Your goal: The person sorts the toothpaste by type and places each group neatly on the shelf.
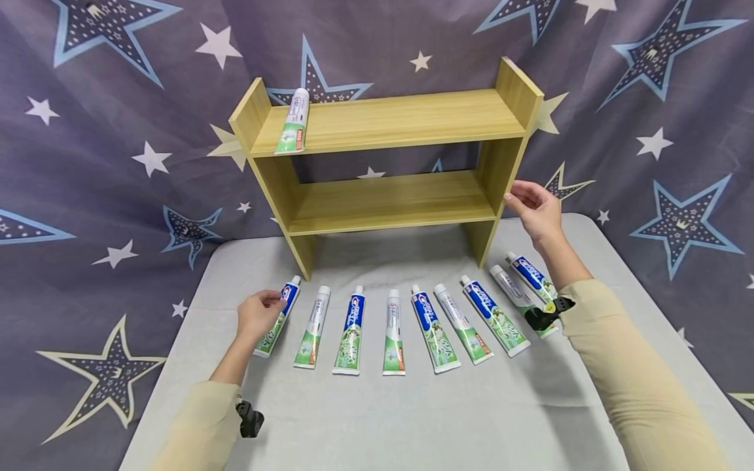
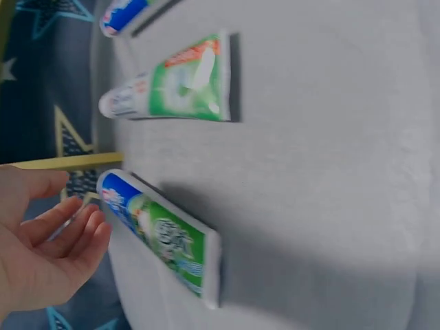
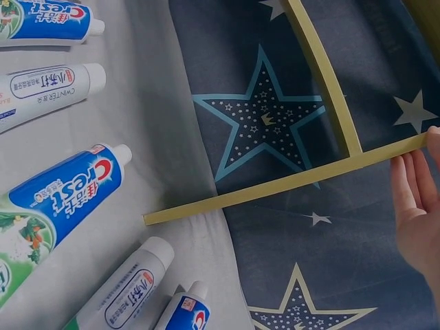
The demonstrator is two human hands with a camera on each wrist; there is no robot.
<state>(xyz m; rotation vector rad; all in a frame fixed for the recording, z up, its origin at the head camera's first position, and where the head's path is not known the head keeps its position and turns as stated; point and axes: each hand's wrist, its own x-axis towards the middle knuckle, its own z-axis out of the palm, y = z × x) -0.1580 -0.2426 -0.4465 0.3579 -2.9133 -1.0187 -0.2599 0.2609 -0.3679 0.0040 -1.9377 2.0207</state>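
Beside the leftmost Crest toothpaste tube (image 1: 279, 319), the left hand (image 1: 259, 316) hovers with fingers loosely bent. The left wrist view shows that hand (image 2: 58, 237) apart from the blue-and-green tube (image 2: 165, 237), with nothing in its fingers. A two-tier wooden shelf (image 1: 391, 199) stands at the back of the table. At its right side panel, the right hand (image 1: 536, 209) pinches the front edge. The right wrist view shows fingertips against the outer face of that panel (image 3: 275, 185); part of this hand (image 3: 421, 206) is cut off. One white-and-green tube (image 1: 294, 122) lies on the top board's left end.
Several toothpaste tubes fan out in front of the shelf, blue-topped Crest tubes (image 1: 351, 333) alternating with white-topped ones (image 1: 394, 335). A grey cloth covers the table (image 1: 377, 425). Behind hangs a star-patterned curtain (image 1: 377, 59).
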